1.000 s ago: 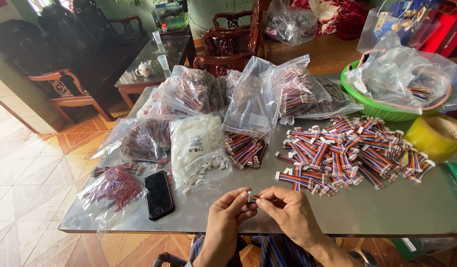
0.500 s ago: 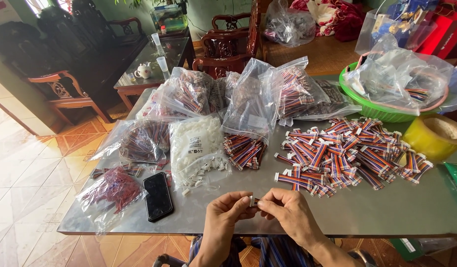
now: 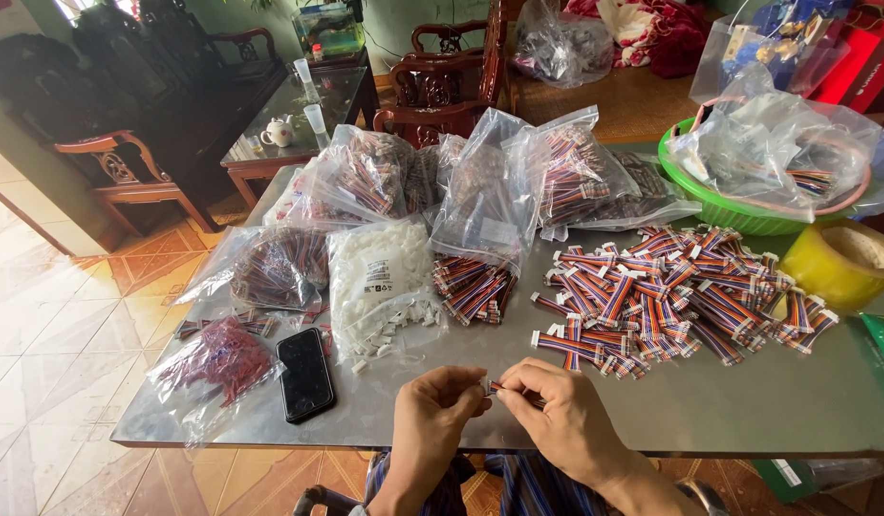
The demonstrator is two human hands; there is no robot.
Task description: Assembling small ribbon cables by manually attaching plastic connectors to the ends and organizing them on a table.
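Observation:
Over the near edge of the grey table (image 3: 748,401), my left hand (image 3: 434,419) and my right hand (image 3: 557,411) meet fingertip to fingertip. Between them they pinch a short multicoloured ribbon cable with a small white connector (image 3: 492,387). A loose pile of finished ribbon cables (image 3: 671,291) lies to the right, beyond my right hand. An open clear bag of small white connectors (image 3: 380,282) lies just beyond my left hand, with several spilled out in front of it.
A black phone (image 3: 304,373) lies left of my hands. Clear bags of cables (image 3: 366,177) crowd the table's far side. A green basket (image 3: 738,210) with bags and a yellow tape roll (image 3: 843,263) stand at right. Wooden chairs and a glass table lie beyond.
My hands stay at the table's near edge, with the fingers shifting slightly on the cable and connector. Nothing else has moved.

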